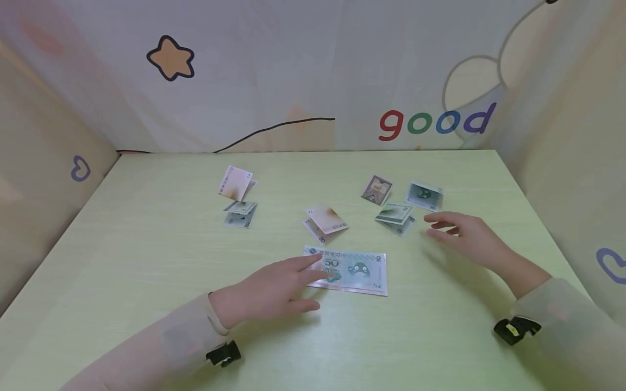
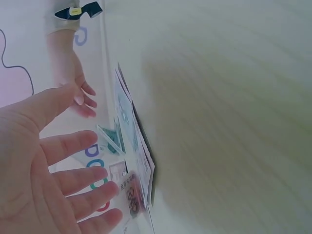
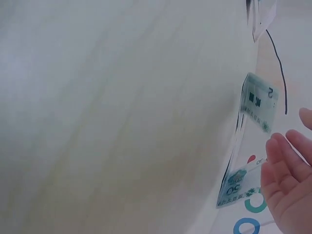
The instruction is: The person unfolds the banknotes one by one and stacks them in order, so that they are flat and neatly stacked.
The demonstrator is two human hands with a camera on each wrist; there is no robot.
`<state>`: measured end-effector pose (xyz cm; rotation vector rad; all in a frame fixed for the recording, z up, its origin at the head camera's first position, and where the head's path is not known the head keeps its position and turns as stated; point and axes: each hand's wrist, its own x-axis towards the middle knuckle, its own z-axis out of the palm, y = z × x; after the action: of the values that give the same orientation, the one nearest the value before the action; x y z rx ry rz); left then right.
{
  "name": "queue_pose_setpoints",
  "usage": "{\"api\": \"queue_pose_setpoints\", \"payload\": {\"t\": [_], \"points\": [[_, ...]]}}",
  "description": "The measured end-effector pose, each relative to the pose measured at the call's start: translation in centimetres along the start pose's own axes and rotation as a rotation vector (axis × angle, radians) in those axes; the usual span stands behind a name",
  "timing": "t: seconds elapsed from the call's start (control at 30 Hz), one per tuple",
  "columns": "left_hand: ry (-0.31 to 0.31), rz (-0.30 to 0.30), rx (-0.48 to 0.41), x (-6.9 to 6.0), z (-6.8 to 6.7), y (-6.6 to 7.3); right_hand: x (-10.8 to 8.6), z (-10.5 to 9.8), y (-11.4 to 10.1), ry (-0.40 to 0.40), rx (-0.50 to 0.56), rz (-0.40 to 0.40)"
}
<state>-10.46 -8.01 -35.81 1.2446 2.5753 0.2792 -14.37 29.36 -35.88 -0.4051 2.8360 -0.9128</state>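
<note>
The left hand [image 1: 274, 288] reaches over the left edge of a small stack of flat play banknotes [image 1: 367, 279], which lies near the middle of the pale green wood-grain tabletop [image 1: 146, 282]. The top note is green and bears a "50" and a cartoon creature; a pinkish edge shows beneath it. The left fingers are spread and nearly straight, gripping nothing, and they hide part of the note's left side; whether the fingertips touch the paper cannot be told.

The right hand [image 1: 469, 239] hangs to the right with its fingers loosely bent and a gap between thumb and fingers, holding nothing. Just beyond its fingertips stands a folded green note [image 1: 395, 213], its leaves apart like a half-open card. Close behind that are a folded brown note [image 1: 376, 190] and, to the right, another green note [image 1: 424, 196].

A folded pink note [image 1: 329, 220] sits just behind the flat stack, taking up the space directly beyond its left half. Farther left, well apart from both hands, a second folded pink note [image 1: 236, 183] stands with a small folded green note [image 1: 240, 214] right in front of it.

A printed backdrop [image 1: 293, 65] with an orange star and the word "good" closes off the table's far edge. A black device hangs at each sleeve cuff.
</note>
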Motion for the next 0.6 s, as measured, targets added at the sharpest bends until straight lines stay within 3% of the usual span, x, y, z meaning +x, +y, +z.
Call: {"api": "queue_pose_setpoints", "payload": {"t": [0.6], "points": [[0.022,-0.018,-0.070,-0.5,0.1,-0.4,1.7,-1.3,2.4,0.198,0.074,0.158]]}}
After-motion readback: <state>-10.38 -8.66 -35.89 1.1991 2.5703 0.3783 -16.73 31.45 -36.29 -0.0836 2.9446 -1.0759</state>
